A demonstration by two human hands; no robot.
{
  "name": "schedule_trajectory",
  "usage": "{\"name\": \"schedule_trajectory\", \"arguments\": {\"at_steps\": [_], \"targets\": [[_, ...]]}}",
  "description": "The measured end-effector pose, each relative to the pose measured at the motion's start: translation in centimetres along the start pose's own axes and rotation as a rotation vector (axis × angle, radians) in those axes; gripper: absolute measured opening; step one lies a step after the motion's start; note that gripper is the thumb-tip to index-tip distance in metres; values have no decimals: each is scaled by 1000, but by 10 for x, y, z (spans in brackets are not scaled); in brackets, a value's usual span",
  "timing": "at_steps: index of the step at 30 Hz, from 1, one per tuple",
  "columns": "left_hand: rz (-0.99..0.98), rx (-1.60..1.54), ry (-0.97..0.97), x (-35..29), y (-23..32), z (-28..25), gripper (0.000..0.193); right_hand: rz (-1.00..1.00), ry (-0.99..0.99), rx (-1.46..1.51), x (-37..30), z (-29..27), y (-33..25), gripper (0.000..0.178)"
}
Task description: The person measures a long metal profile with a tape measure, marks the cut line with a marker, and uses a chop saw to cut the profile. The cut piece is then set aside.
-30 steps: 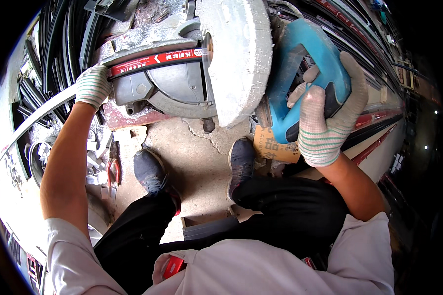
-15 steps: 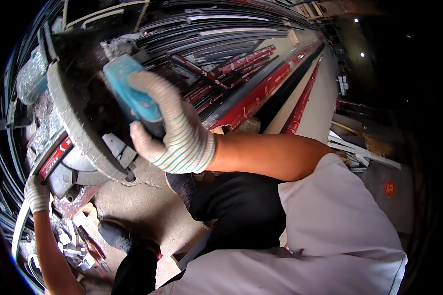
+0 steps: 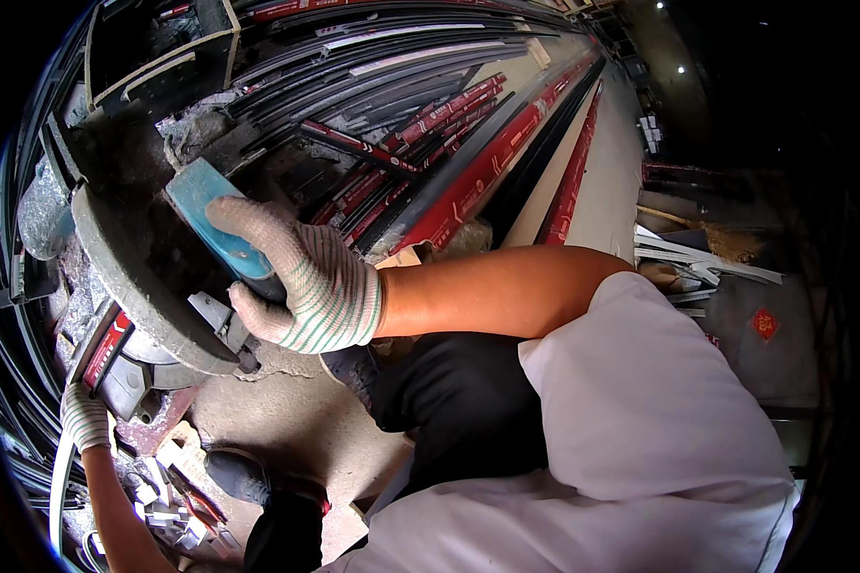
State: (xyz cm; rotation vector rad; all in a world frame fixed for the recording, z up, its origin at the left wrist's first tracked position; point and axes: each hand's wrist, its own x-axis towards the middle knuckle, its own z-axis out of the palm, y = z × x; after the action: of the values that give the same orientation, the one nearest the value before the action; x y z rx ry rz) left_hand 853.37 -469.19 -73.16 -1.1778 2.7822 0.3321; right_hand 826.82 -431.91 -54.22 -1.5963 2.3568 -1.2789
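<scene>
With the thumb over its top and the fingers curled round it, my right hand (image 3: 311,286), in a white knit glove with green stripes, grips the blue motor housing (image 3: 210,215) of a cut-off saw. The saw's worn grey blade guard (image 3: 134,286) curves down to the left of that hand; the blade itself is hidden. At the lower left my left hand (image 3: 85,418), gloved alike, is closed round a long pale profile strip with red film (image 3: 108,351). This strip runs under the guard beside the saw's grey metal base (image 3: 126,390). The left fingertips are partly hidden.
Red-handled pliers (image 3: 201,506) lie among small white offcuts (image 3: 162,520) near my shoe. Dark and red-wrapped profiles (image 3: 459,196) are stacked ahead. Thin white strips (image 3: 688,256) lie at the right. A wooden-edged crate (image 3: 162,62) stands at the far left.
The whole view has shifted, and most things nearby sit lower in it. My right hand was blurred and is now sharp. Both hands keep their hold.
</scene>
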Motion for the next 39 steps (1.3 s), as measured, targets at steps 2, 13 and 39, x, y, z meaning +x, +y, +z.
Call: {"name": "schedule_trajectory", "arguments": {"at_steps": [2,13,39], "targets": [[-1,-39,45,1,-9,9,25,-19,2,8,-1,0,1,68],[58,2,53,6,-24,20,16,-62,-40,-21,-16,4,12,72],[88,168,-22,2,5,-10,18,-217,-85,14,7,-11,13,73]]}}
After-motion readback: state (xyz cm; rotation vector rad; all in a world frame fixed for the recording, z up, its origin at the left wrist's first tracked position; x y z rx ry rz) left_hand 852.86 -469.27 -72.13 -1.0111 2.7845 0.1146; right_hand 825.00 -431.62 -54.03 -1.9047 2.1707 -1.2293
